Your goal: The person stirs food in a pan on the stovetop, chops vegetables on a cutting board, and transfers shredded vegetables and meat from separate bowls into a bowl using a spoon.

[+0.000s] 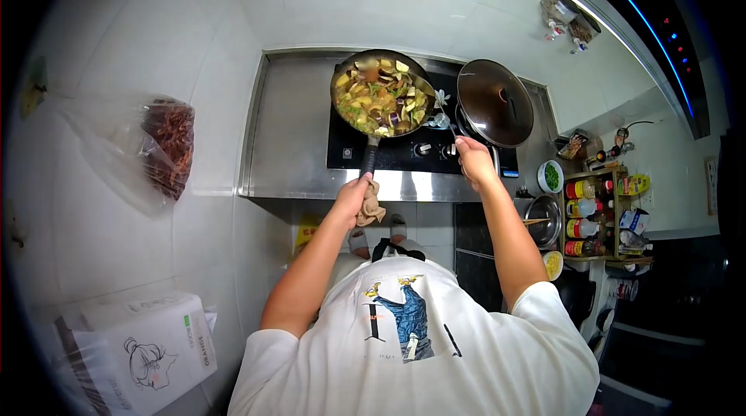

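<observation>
A dark wok (426,122) full of chopped eggplant pieces, yellowish chunks and green bits (381,101) sits over the left side of the black gas stove (346,140). My left hand (353,197) is closed round the end of its handle, with a brown cloth (371,206) bunched under the fingers. Right of the wok, my right hand (472,158) is closed in a pinch above the stove's front. A thin line, perhaps a utensil's handle, runs up from its fingertips, but its kind cannot be made out. Beyond that hand, a glass lid (495,105) covers a second pan.
Right of the stove are a bowl of chopped greens (551,176), a metal bowl (544,222) with chopsticks, a bowl of yellow bits (552,264) and a rack of sauce bottles (583,208). A bag of dried red food (169,148) hangs on the left wall.
</observation>
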`<action>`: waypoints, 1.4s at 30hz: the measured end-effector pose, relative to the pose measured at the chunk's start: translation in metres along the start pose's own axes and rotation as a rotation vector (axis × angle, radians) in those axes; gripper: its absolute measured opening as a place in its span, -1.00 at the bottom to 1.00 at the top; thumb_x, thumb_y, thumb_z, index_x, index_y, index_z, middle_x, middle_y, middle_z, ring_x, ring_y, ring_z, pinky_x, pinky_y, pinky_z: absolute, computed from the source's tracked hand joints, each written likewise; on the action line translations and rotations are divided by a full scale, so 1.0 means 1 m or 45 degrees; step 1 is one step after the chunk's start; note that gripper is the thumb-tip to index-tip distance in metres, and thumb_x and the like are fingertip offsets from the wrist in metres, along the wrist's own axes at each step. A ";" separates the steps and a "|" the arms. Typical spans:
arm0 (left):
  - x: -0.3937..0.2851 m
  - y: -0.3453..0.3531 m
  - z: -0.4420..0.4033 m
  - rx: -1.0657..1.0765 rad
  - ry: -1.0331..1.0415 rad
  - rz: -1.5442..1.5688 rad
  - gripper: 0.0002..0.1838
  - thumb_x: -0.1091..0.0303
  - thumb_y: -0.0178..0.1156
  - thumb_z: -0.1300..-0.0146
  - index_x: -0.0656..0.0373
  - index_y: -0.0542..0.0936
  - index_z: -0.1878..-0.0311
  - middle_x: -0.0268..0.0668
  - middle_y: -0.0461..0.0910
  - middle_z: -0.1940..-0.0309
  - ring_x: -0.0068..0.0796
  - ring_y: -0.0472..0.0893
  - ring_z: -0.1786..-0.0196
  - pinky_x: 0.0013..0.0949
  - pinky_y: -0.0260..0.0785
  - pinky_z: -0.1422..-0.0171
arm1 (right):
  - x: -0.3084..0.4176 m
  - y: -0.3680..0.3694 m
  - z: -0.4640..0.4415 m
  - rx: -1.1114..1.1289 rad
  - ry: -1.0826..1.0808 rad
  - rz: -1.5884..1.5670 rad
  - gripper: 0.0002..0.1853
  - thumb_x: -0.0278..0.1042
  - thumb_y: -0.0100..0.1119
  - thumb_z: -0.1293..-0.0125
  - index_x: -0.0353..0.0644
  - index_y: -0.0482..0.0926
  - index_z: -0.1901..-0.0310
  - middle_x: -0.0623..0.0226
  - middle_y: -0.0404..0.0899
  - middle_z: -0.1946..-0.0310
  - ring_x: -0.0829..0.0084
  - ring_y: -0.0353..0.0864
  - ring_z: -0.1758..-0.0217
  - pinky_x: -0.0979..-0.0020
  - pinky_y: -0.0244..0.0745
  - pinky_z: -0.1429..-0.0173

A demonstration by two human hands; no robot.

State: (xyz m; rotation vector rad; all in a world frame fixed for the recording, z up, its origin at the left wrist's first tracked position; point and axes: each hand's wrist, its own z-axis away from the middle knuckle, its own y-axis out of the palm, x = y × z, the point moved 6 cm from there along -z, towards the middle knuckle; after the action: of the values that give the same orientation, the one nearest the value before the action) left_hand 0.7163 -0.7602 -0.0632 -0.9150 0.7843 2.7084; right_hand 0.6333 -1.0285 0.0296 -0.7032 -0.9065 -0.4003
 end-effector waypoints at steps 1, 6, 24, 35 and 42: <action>0.003 -0.005 -0.003 -0.001 -0.004 -0.001 -0.71 0.09 0.06 -0.40 0.12 0.46 0.30 -0.51 0.31 0.62 -0.65 0.28 0.67 -0.46 0.18 0.60 | 0.003 0.001 0.009 0.009 0.050 -0.011 -0.62 -0.19 0.06 -0.36 -0.30 0.55 -0.06 0.26 0.64 0.15 0.46 0.56 0.13 0.45 0.40 0.00; 0.004 -0.005 -0.005 0.076 -0.004 -0.117 -0.67 0.02 0.02 -0.40 0.12 0.50 0.21 -0.42 0.44 0.42 -0.58 0.44 0.43 -0.42 0.39 0.37 | -0.001 0.000 0.012 0.095 -0.015 0.052 -0.62 -0.20 0.06 -0.37 -0.28 0.53 -0.09 0.40 0.58 0.32 0.61 0.42 0.39 0.52 0.36 0.27; 0.001 -0.001 0.000 0.142 -0.012 -0.097 -0.68 -0.01 0.06 -0.37 0.06 0.48 0.27 -0.38 0.46 0.45 -0.51 0.49 0.47 -0.38 0.47 0.35 | -0.019 -0.014 0.059 0.268 -0.040 0.462 -0.57 -0.06 0.01 -0.37 -0.33 0.57 0.05 0.13 0.62 0.22 0.39 0.55 0.24 0.34 0.45 0.10; 0.000 -0.024 -0.015 0.098 -0.093 -0.180 -0.65 0.00 0.08 -0.36 0.12 0.47 0.17 -0.24 0.54 0.37 -0.40 0.51 0.50 -0.27 0.50 0.40 | -0.044 0.044 0.078 0.286 -0.181 -0.331 -0.59 -0.05 -0.14 -0.41 -0.18 0.62 0.25 0.42 0.39 0.64 0.52 0.35 0.61 0.39 0.29 0.46; 0.004 -0.022 0.016 -0.018 -0.077 -0.214 -0.57 -0.18 0.04 -0.32 0.02 0.49 0.16 -0.27 0.57 0.33 -0.39 0.52 0.46 -0.22 0.52 0.35 | -0.093 -0.025 0.128 0.543 0.016 -1.066 -0.64 -0.06 -0.20 -0.50 -0.18 0.46 0.09 0.57 0.19 0.73 0.73 0.05 0.79 0.61 -0.05 0.72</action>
State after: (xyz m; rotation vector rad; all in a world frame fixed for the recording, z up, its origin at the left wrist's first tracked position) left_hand 0.7120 -0.7336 -0.0642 -0.8565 0.6463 2.5856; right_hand 0.4926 -0.9535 0.0163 0.1039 -1.2055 -0.9113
